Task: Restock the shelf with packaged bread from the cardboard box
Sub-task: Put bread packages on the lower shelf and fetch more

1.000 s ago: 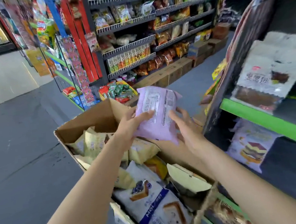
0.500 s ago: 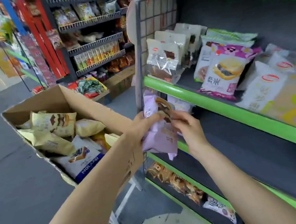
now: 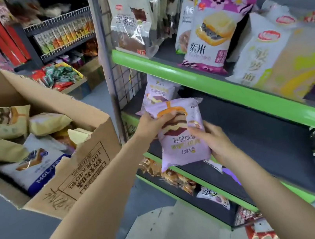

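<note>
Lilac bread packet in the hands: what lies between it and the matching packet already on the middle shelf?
Head view: nothing lies between the lilac packet, held by left hand and right hand, and the shelved packet; their edges overlap.

Grocery shop, green-edged shelves (image 3: 197,75) of packaged bread (image 3: 208,34), snack racks (image 3: 62,31) behind

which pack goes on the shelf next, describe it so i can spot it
Look at the green-edged shelf, just below its upper lip. Both hands, left hand and right hand, hold a lilac bread pack, the only one off the shelves, printed with a layered cake.
</note>
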`<control>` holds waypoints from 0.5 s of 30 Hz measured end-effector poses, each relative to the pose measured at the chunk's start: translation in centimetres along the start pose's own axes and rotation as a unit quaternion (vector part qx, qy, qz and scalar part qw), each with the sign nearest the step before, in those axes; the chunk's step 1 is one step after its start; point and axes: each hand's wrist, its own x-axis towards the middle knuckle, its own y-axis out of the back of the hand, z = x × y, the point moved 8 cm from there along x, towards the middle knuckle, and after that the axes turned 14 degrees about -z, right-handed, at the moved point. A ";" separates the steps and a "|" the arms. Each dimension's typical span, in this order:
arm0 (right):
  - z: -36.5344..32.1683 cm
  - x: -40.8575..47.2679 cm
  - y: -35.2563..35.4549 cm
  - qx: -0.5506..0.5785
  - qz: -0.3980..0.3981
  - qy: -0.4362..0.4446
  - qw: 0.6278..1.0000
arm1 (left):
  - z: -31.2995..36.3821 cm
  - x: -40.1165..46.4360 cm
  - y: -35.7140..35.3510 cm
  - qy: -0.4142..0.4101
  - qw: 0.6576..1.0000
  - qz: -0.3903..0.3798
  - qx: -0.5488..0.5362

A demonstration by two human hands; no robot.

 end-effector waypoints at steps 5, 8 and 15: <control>2.3 1.4 5.2 -0.007 0.173 0.001 0.985 | -3.4 3.7 -0.5 -0.003 0.994 0.096 -0.055; 7.2 2.4 4.8 0.225 0.172 -0.048 0.958 | -5.9 5.4 -1.1 -0.003 0.975 0.178 -0.135; 7.0 3.2 6.6 0.154 0.143 0.026 0.977 | -7.5 7.8 -3.0 -0.050 0.971 0.133 -0.191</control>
